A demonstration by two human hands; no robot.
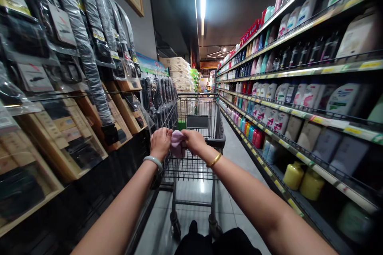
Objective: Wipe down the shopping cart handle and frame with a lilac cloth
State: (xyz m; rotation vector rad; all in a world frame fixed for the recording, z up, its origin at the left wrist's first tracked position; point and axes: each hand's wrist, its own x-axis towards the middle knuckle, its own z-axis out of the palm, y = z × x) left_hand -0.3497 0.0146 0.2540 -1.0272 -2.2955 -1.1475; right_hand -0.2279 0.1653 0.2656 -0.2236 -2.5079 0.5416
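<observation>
At frame centre, the left hand point(160, 142) and right hand point(194, 141) close their fingers on a lilac cloth point(177, 143) at the shopping cart point(206, 121) handle. Bottle-filled shelves point(299, 72) line the right.

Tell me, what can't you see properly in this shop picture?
All in the head view:
- The middle of the cart handle is covered by the left hand, the right hand and a pink cloth.
- The bottle labels on the right shelves are too blurred to read.
- The hanging packs on the left have shiny plastic that hides what's inside.
- The far end of the aisle is too small to make out.
</observation>
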